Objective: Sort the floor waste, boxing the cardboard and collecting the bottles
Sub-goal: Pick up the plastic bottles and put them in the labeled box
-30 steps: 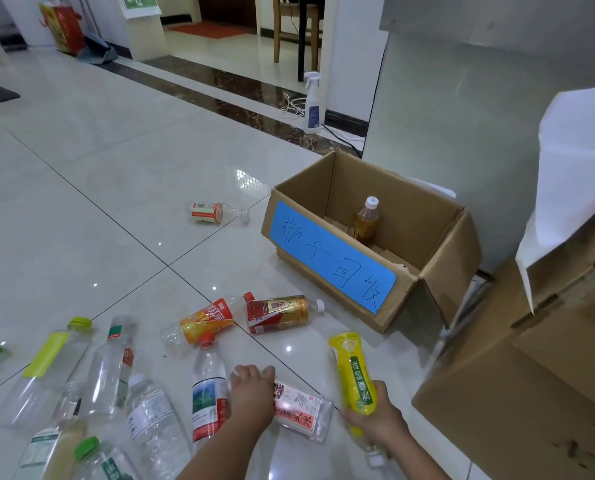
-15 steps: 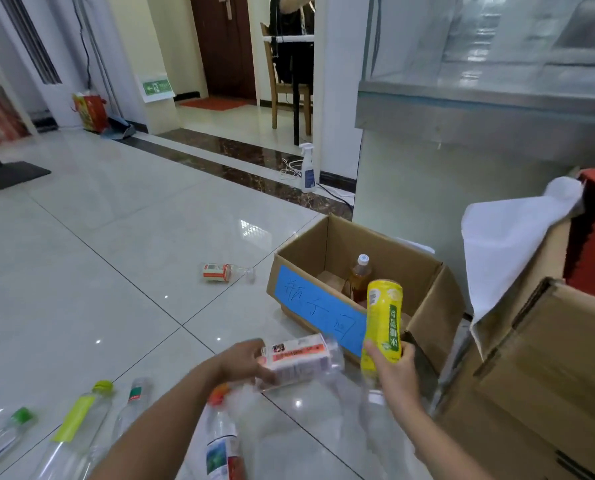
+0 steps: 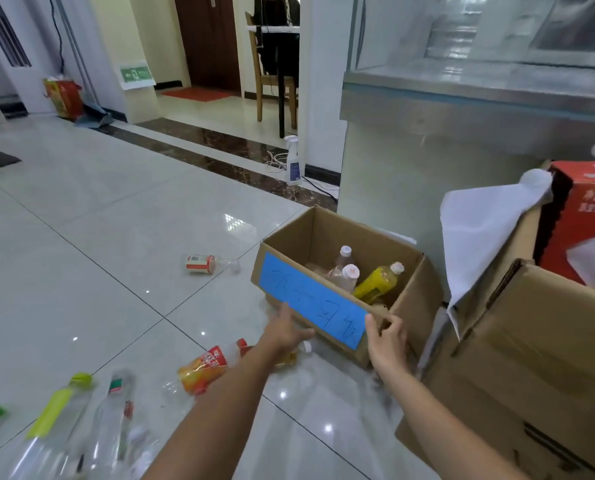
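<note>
An open cardboard box (image 3: 406,306) with a blue handwritten label (image 3: 309,303) stands on the tiled floor. Inside it lie a yellow bottle (image 3: 375,280) and two clear bottles with pale caps (image 3: 346,271). My left hand (image 3: 285,330) hovers empty, fingers apart, just in front of the label. My right hand (image 3: 387,341) is at the box's near right corner with spread fingers, holding nothing. An orange-labelled bottle (image 3: 202,368) lies on the floor under my left forearm. Several clear bottles (image 3: 60,420) lie at the lower left. One small bottle (image 3: 202,264) lies farther out.
A large cardboard box (image 3: 538,368) with white paper (image 3: 479,230) and a red carton (image 3: 583,216) stands at the right. Behind is a steel counter (image 3: 462,133). A spray bottle (image 3: 293,161) stands by the wall, with a chair (image 3: 271,71) in the room beyond.
Both hands lifted a bottle each from the floor, carried them to the labelled box and let go; the yellow bottle and the clear one now lie inside. Both hands are empty.
</note>
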Action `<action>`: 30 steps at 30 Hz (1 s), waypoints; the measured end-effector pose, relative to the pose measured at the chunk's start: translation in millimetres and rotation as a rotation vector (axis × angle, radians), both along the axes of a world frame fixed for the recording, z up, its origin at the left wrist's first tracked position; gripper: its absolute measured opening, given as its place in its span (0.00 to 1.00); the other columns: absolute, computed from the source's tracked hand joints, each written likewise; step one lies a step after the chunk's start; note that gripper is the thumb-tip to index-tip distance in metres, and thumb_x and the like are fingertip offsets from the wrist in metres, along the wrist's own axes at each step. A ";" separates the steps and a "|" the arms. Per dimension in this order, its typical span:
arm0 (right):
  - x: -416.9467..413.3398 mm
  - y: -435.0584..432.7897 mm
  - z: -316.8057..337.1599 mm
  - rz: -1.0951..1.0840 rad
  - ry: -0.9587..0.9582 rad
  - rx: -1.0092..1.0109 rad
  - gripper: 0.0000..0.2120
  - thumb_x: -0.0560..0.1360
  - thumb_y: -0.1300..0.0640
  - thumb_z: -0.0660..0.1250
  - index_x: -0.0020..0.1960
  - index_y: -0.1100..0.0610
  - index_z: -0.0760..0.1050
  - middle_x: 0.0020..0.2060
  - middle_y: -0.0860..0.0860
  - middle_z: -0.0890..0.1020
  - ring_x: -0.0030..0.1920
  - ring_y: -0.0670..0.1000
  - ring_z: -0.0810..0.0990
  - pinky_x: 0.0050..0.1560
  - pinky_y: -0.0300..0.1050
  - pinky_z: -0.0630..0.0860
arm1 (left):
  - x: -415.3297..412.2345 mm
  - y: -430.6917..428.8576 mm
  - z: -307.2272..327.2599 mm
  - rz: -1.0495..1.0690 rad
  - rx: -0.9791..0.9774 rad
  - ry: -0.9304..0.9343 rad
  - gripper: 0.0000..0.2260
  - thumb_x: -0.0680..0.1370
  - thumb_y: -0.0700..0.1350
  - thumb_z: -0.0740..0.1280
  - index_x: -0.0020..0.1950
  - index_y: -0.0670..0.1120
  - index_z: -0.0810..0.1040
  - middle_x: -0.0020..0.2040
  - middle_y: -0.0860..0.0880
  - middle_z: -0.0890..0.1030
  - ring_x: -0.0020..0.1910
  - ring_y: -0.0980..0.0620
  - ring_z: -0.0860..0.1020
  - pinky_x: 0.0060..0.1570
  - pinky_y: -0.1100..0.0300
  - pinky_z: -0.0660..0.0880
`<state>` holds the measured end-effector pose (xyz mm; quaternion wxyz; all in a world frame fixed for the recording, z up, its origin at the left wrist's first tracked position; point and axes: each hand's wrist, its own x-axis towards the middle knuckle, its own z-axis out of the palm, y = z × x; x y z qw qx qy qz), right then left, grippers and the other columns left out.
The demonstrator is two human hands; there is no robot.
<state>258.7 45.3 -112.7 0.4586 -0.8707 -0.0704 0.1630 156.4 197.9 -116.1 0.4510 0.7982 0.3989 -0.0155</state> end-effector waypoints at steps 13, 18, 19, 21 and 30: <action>-60.4 56.8 -40.3 0.652 0.042 -0.392 0.29 0.76 0.49 0.65 0.73 0.55 0.60 0.71 0.55 0.62 0.71 0.56 0.64 0.69 0.51 0.66 | -124.6 43.1 -75.6 0.140 0.023 0.317 0.41 0.71 0.52 0.74 0.77 0.44 0.56 0.73 0.42 0.66 0.70 0.43 0.68 0.66 0.53 0.70; -36.6 66.1 -45.5 0.739 0.124 -0.416 0.30 0.74 0.48 0.67 0.72 0.51 0.61 0.72 0.53 0.62 0.72 0.55 0.63 0.70 0.54 0.66 | -118.1 63.6 -82.7 0.091 0.100 0.419 0.44 0.72 0.53 0.73 0.79 0.47 0.48 0.78 0.40 0.55 0.76 0.41 0.59 0.71 0.50 0.64; -30.9 66.1 -52.8 0.743 0.123 -0.423 0.30 0.74 0.48 0.68 0.72 0.51 0.61 0.72 0.53 0.62 0.73 0.55 0.62 0.71 0.54 0.66 | -114.4 66.8 -85.9 0.085 0.120 0.423 0.45 0.72 0.52 0.73 0.79 0.48 0.47 0.79 0.41 0.52 0.77 0.41 0.56 0.72 0.48 0.62; -21.4 67.8 -71.9 0.773 0.096 -0.466 0.31 0.74 0.48 0.67 0.73 0.51 0.60 0.73 0.53 0.60 0.74 0.55 0.58 0.72 0.54 0.63 | -108.3 73.4 -98.1 0.078 0.157 0.433 0.45 0.72 0.51 0.73 0.79 0.51 0.47 0.79 0.43 0.46 0.78 0.40 0.50 0.73 0.45 0.59; -9.1 102.2 -142.7 0.935 -0.031 -0.583 0.40 0.76 0.53 0.65 0.78 0.48 0.43 0.78 0.49 0.45 0.78 0.55 0.44 0.75 0.51 0.52 | -119.5 104.5 -150.7 0.153 0.202 0.504 0.44 0.74 0.45 0.71 0.79 0.54 0.44 0.79 0.50 0.39 0.78 0.42 0.41 0.71 0.36 0.56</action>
